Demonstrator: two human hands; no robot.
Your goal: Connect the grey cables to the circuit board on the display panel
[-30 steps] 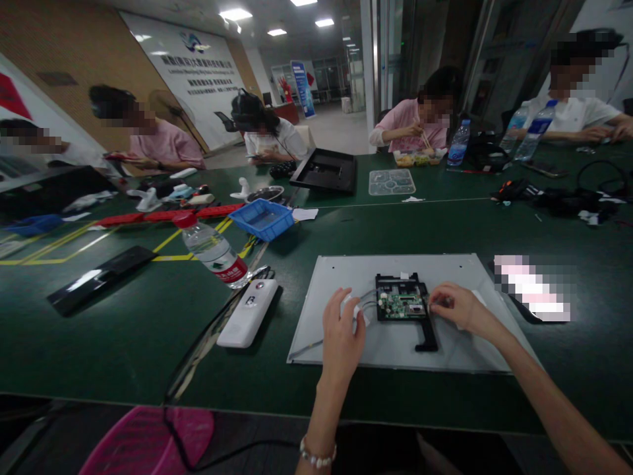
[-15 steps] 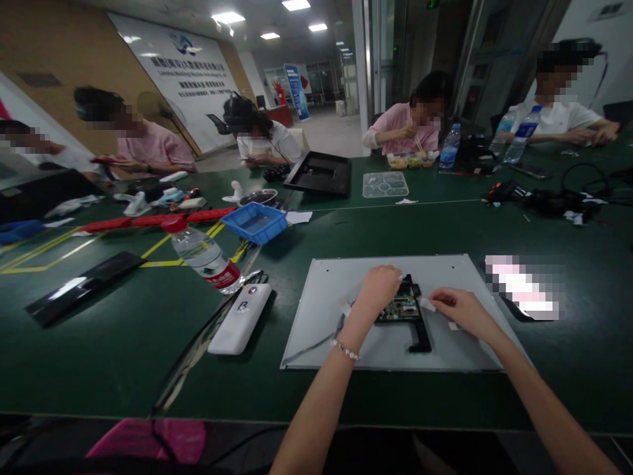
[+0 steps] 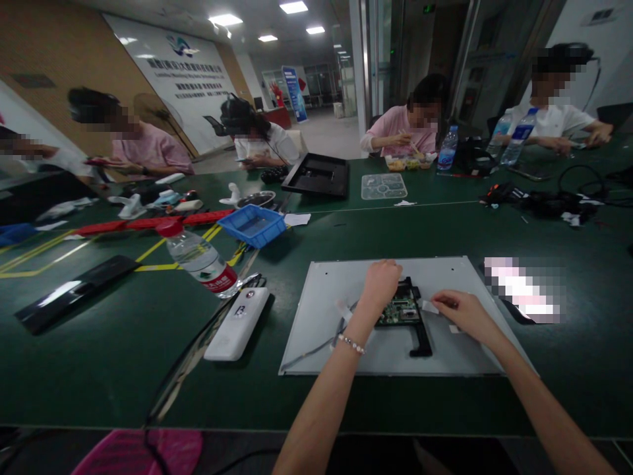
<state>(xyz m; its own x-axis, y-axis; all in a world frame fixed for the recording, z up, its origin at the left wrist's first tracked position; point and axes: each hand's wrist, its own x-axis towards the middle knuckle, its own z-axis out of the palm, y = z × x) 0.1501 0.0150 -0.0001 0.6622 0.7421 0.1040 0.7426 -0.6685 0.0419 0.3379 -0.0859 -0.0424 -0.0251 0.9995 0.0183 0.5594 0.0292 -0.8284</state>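
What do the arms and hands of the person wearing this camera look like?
The left hand and right hand are ungloved, and no sleeves show on the forearms. A bracelet of pale, rounded beads circles the left wrist; the right wrist shows nothing worn.

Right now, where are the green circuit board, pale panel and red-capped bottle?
Green circuit board (image 3: pixel 401 312), head view: uncovered part.
Pale panel (image 3: pixel 457 358), head view: bare lower area.
Red-capped bottle (image 3: pixel 198 259), head view: middle.

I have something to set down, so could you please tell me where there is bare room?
The green tabletop is bare between the paper scrap and the pale panel, and between the long black bar and the near edge. It is crowded at the circuit board, beside the left hand and right hand, and around the red strips.
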